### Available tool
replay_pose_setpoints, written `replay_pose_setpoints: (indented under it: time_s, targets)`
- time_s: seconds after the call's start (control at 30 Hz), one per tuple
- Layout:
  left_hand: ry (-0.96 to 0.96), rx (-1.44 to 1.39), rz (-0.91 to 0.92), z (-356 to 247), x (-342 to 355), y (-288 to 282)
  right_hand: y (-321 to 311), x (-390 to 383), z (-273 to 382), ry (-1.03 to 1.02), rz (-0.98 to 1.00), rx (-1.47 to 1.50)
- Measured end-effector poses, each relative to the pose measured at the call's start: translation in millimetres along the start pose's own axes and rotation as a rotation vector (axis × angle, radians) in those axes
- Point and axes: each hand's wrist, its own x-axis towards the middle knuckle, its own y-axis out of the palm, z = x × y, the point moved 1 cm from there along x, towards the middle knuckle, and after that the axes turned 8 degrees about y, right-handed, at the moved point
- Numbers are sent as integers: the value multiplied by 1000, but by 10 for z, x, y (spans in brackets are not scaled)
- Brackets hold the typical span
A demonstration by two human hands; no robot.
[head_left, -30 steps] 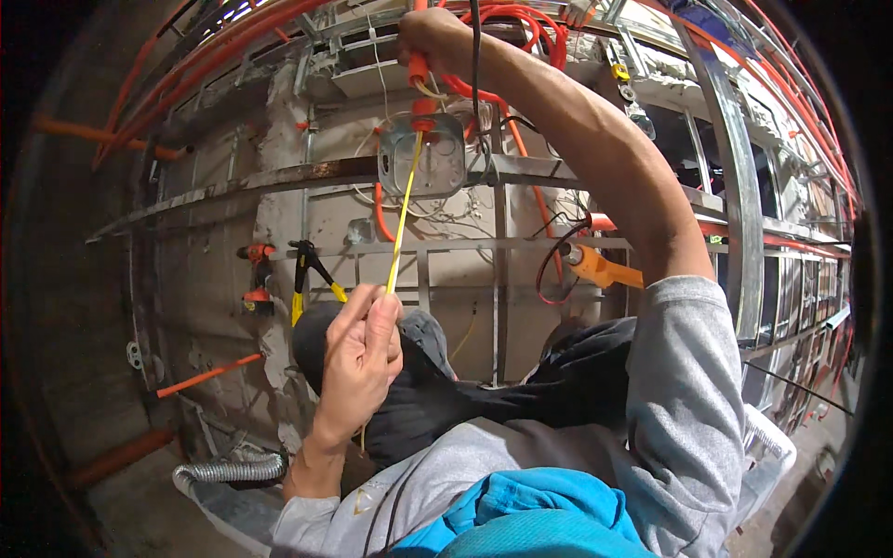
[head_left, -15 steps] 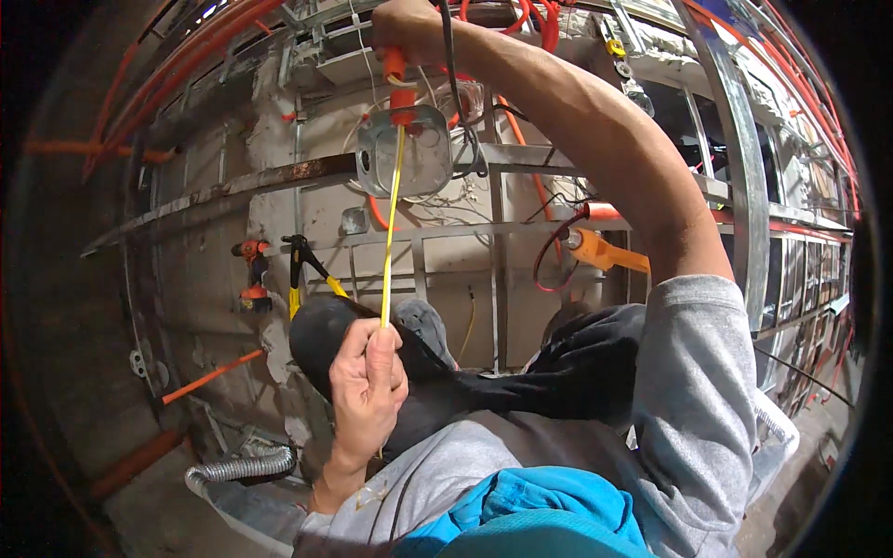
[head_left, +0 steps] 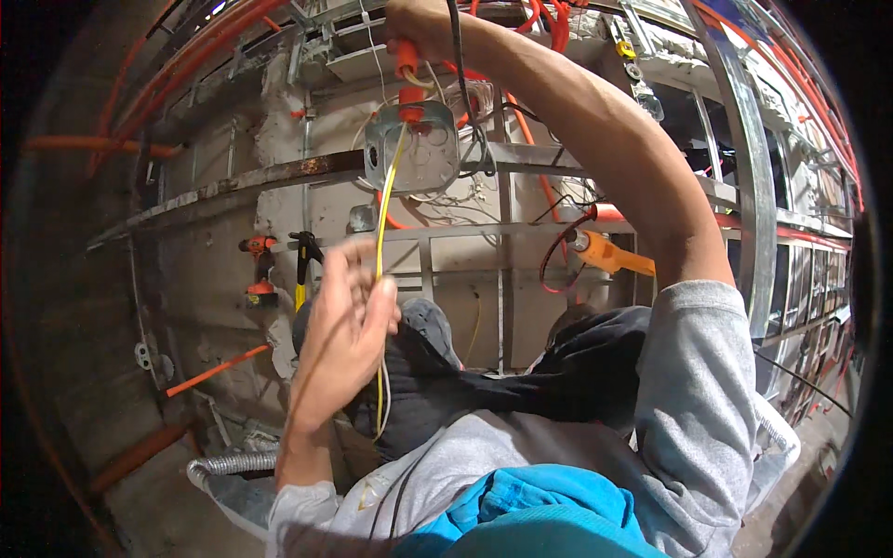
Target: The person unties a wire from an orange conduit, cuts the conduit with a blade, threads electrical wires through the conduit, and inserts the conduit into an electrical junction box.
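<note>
My right hand (head_left: pixel 417 30) reaches up to the top of the head view, its fingers closed round an orange conduit end (head_left: pixel 406 58); part of this hand is cut off. Below it a metal junction box (head_left: pixel 423 163) hangs, with an orange connector (head_left: pixel 410 104) in its top. A yellow wire (head_left: pixel 386 195) comes down out of the connector, bowed slightly. Loosely curled round that wire, my left hand (head_left: pixel 346 321) is somewhat blurred. A tail of wire loops below it, beside my dark trouser leg.
Metal framing rails (head_left: pixel 251 181) cross the wall behind the box. At left hang an orange-and-black drill (head_left: pixel 260 270) and a black-and-yellow tool (head_left: pixel 302 265). An orange-yellow tool (head_left: pixel 609 253) sits right of centre. A flexible silver duct (head_left: pixel 237 463) lies lower left.
My left hand has moved up along the wire and its grip has loosened. The wire has gone from taut to bowed, and its tail now shows below the hand. My right hand stays high.
</note>
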Motion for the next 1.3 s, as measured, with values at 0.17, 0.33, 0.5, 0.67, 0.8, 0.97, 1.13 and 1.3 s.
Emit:
replay_pose_setpoints:
  time_s: [0.17, 0.33, 0.5, 0.67, 0.8, 0.97, 1.13, 1.3]
  targets:
    - [554, 910, -266, -331, 814, 255, -105, 84, 24, 92, -202, -57]
    - [321, 1074, -379, -397, 1216, 177, 75, -322, 223, -500, -144, -1803]
    - [327, 1226, -372, -339, 1389, 333, 14, -217, 169, -667, -314, -1240]
    - [241, 1159, -302, -384, 1341, 268, 317, -141, 354, -357, -173, -1239]
    - [275, 1062, -224, -426, 1472, 434, 112, 240, 93, -212, -123, -1075]
    - [266, 1004, -229, -362, 1373, 224, 202, -17, 104, -818, -211, -1401]
    - [259, 1105, -282, -368, 1208, 71, 373, -381, 381, -69, 61, -436]
    - [251, 1011, -54, -538, 1519, 99, -159, 164, -104, -321, 47, -723]
